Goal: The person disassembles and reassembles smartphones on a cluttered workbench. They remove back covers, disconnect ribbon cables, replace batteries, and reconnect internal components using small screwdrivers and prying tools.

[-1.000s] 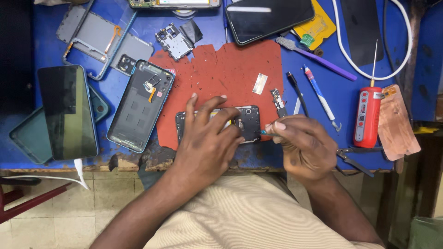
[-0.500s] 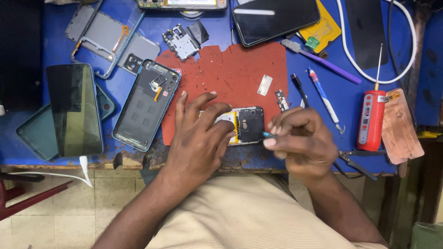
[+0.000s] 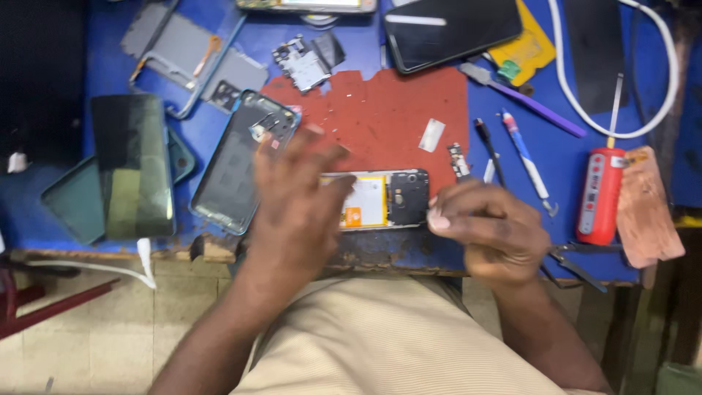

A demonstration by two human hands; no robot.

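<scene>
**Two hands over an open phone on a crowded blue table**

An open phone [image 3: 376, 200] lies flat near the front edge of the blue table [image 3: 556, 139], half on a red mat [image 3: 380, 121]. Its back is off. You can see a yellow and white battery inside and a dark part at its right end.

The left hand [image 3: 292, 201] is over the left end of the phone. Its fingers are spread apart and it looks blurry. It hides that end of the phone, so I cannot tell if it presses on the phone.

The right hand [image 3: 490, 230] is at the right end of the phone. Its fingers are pressed together, as if pinching something tiny at the tips. I cannot see what is in there.

Lots of things sit around the phone. A dark phone back cover [image 3: 241, 164] lies just to the left, partly under the left hand. Farther left is a phone with a dark screen [image 3: 131, 164] lying on a green case [image 3: 69, 201]. A small circuit board [image 3: 301, 62] is above the mat. A white strip [image 3: 431, 135] lies on the mat. A blue and white pen tool [image 3: 523, 157] is to the right. A red tool [image 3: 601, 194] stands farther right, next to a copper-coloured sheet [image 3: 647, 212]. A white cable [image 3: 585, 102] loops at the top right. A black phone [image 3: 453, 28] lies at the top.
</scene>
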